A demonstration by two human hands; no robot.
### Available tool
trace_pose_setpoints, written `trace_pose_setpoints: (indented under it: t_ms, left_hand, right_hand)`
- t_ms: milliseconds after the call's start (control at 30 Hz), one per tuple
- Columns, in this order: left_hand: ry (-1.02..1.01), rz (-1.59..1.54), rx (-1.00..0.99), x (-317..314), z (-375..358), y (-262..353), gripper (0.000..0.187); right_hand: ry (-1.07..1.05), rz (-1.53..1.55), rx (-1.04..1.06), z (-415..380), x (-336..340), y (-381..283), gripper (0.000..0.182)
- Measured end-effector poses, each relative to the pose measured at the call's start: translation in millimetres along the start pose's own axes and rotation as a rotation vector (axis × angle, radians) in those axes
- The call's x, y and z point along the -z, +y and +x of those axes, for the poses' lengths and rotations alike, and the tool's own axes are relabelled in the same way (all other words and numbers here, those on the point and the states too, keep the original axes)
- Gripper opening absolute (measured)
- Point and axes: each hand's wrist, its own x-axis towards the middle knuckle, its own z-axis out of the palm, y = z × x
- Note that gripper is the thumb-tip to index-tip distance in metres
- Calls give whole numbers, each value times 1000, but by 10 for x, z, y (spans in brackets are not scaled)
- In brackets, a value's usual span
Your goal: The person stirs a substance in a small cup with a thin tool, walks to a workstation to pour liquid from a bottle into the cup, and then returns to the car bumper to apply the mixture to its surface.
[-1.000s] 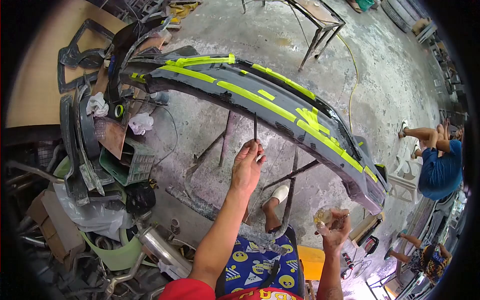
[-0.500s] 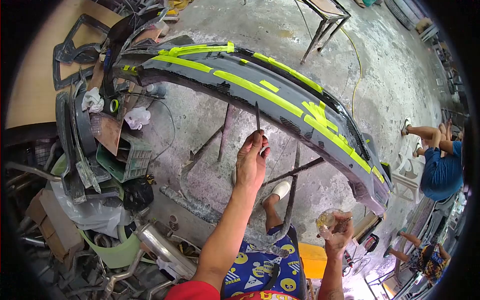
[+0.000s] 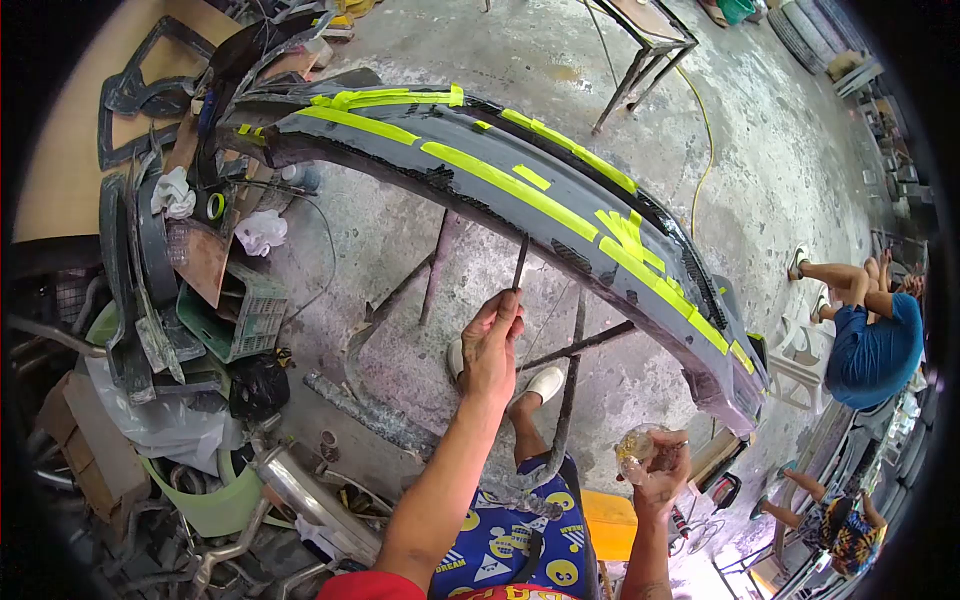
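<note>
Clear, glassy-looking, the small cup (image 3: 634, 452) appears in the head view, at the lower right, well apart from the long grey panel (image 3: 495, 160). Our right hand (image 3: 662, 478) is curled around it, fingers closed on its side; we judge it light and thin-walled, perhaps slippery if wet, best held low with a gentle squeeze. What it contains we cannot tell.

Our left hand (image 3: 488, 345) pinches a thin dark stick (image 3: 521, 262) near its lower end, thumb and fingertips together. We take it for light and fairly stiff, steadiest near the held end. Its tip points at the panel's lower edge; whether they touch, we cannot tell.

Strips of yellow-green tape (image 3: 508, 188) run along the panel, which looks like plastic: probably light for its length, somewhat flexible, and best lifted by both ends, clear of the tape.
</note>
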Motion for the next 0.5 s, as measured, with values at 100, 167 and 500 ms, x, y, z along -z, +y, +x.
trace_pose_setpoints:
  t_ms: [100, 167, 500]
  left_hand:
    - [25, 21, 25, 77, -64, -41, 15]
    - [30, 11, 37, 112, -122, -25, 16]
    - [-1, 34, -26, 51, -71, 209, 18]
  right_hand:
    - [-15, 0, -6, 3, 55, 71, 55]
    - [-31, -161, 78, 28, 134, 182, 55]
    - [-18, -52, -11, -26, -1, 15, 58]
